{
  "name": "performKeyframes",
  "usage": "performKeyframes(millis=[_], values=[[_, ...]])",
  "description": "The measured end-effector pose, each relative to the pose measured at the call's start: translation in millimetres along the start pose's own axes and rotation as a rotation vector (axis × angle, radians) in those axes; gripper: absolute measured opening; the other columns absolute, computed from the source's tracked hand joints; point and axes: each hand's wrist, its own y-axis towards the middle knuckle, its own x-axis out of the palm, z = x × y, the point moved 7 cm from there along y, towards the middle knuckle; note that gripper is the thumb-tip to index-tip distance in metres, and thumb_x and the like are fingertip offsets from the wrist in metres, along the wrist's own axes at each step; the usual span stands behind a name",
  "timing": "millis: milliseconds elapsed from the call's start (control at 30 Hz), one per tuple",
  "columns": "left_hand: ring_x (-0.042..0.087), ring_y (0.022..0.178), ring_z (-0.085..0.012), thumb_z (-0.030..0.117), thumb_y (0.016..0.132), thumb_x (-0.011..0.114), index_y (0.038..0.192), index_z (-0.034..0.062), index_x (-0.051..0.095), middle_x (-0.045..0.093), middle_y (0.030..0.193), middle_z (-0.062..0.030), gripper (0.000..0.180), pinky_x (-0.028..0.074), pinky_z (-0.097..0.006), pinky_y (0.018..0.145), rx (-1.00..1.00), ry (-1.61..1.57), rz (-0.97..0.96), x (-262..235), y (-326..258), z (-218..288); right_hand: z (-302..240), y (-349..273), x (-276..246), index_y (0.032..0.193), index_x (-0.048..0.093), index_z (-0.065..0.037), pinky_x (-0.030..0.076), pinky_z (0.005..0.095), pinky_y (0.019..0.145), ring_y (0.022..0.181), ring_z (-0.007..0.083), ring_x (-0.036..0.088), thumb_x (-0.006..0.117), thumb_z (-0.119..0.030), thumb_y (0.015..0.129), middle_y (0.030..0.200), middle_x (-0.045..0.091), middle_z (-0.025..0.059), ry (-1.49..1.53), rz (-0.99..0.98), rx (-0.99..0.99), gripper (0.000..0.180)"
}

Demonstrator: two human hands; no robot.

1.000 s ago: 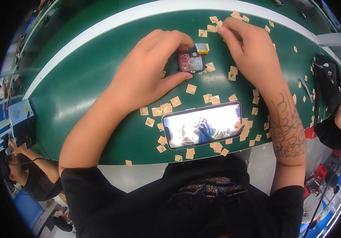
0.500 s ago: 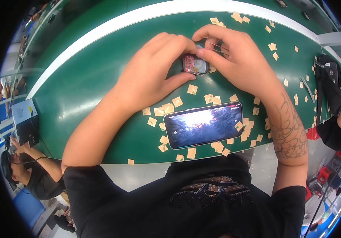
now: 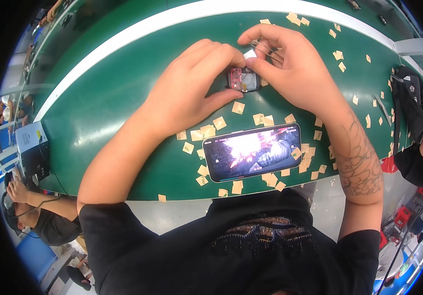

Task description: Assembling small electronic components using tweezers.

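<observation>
A small open dark device case [image 3: 252,87] with a red circuit board [image 3: 235,77] inside sits on the green table. My left hand [image 3: 189,81] is closed around it, thumb along its near edge and fingers at the far edge. My right hand [image 3: 290,64] is at the device's far right, with thin metal tweezers [image 3: 269,53] tucked between its fingers. A small whitish piece [image 3: 250,54] shows by my right thumb tip, over the device's far edge; whether I pinch it is hard to make out.
A phone [image 3: 253,153] playing a video lies near the front edge, among several tan paper squares [image 3: 238,107]. Another pair of tweezers [image 3: 383,110] and a black bag [image 3: 408,93] lie at the right. A box [image 3: 32,147] stands at the left edge, beside another person [image 3: 49,216].
The whitish piece has come into view by my right thumb, and my right index finger has lifted slightly. My left hand stays on the device. The phone's picture has changed.
</observation>
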Motion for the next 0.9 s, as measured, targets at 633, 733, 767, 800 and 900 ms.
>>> performKeyframes(millis=[633,733,767,800,900], values=[[0.064,0.09,-0.0255,0.012,0.073,0.091,0.105,0.0097,0.079,0.07,0.107,-0.0048,0.034,0.054,-0.038,0.076,0.112,0.183,-0.002,-1,-5,9,0,-8,-12,0.117,0.068,0.003,0.045,0.0209,0.072,0.085,0.0025,0.057,0.069,0.001,0.1,0.092,0.067,-0.0005,0.157,-0.357,0.039,0.017],[0.064,0.09,-0.0254,0.013,0.073,0.09,0.105,0.0102,0.079,0.07,0.107,-0.0044,0.034,0.053,-0.039,0.077,0.112,0.191,0.001,-1,-5,10,0,-9,-13,0.116,0.069,0.003,0.044,0.0207,0.071,0.084,0.0024,0.057,0.069,0.001,0.1,0.09,0.067,-0.0008,0.135,-0.363,0.036,0.016],[0.064,0.09,-0.0252,0.014,0.074,0.09,0.105,0.0106,0.079,0.07,0.107,-0.0042,0.033,0.053,-0.039,0.077,0.116,0.2,-0.001,-1,-5,11,0,-9,-13,0.115,0.069,0.003,0.043,0.0204,0.071,0.083,0.0023,0.056,0.07,0.001,0.1,0.09,0.067,-0.0011,0.14,-0.356,0.033,0.016],[0.064,0.09,-0.0252,0.014,0.074,0.09,0.105,0.0106,0.079,0.07,0.107,-0.0042,0.033,0.053,-0.039,0.077,0.115,0.2,0.0,-1,-5,11,1,-10,-13,0.115,0.069,0.003,0.043,0.0204,0.071,0.083,0.0023,0.056,0.07,0.001,0.1,0.09,0.067,-0.0011,0.14,-0.356,0.033,0.016],[0.064,0.09,-0.0249,0.015,0.075,0.089,0.104,0.0116,0.079,0.069,0.107,-0.0039,0.031,0.053,-0.038,0.077,0.14,0.249,-0.008,-1,-5,14,-3,-10,-14,0.115,0.069,0.003,0.041,0.0205,0.068,0.08,0.0022,0.054,0.071,0.0,0.099,0.089,0.066,-0.0015,0.116,-0.356,-0.016,0.017]])
